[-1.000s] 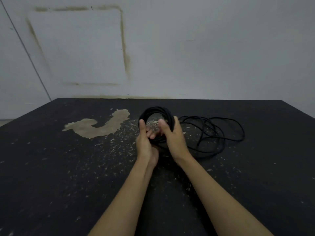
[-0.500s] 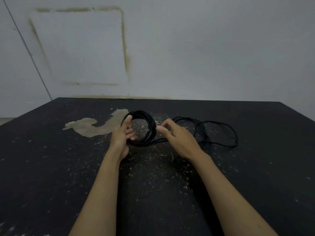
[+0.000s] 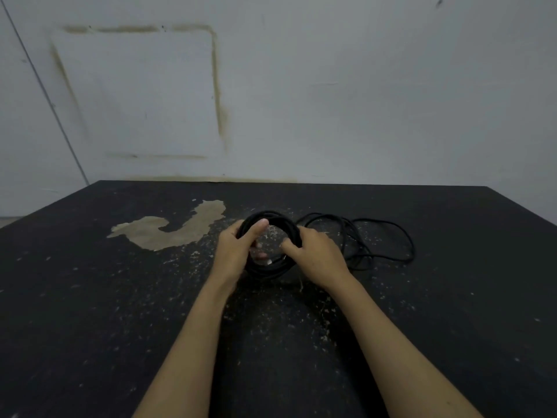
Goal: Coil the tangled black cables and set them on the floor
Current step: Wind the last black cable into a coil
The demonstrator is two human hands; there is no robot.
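A tight coil of black cable (image 3: 272,268) sits just above the dark floor at the centre. My left hand (image 3: 238,251) grips its left side, thumb over the top of the ring. My right hand (image 3: 313,256) grips its right side, fingers curled round the strands. From under the right hand, loose black cable loops (image 3: 376,239) trail out to the right and lie flat on the floor. A small light connector tip shows inside the ring, between the hands.
The dark floor (image 3: 120,312) is speckled with pale flakes, with a large bare tan patch (image 3: 177,230) left of the coil. A grey wall (image 3: 331,101) rises behind the floor's far edge.
Both hands have closed in on the coil again; the right hand moved left from the loose strand onto the ring, and the coil shifted back toward the centre.
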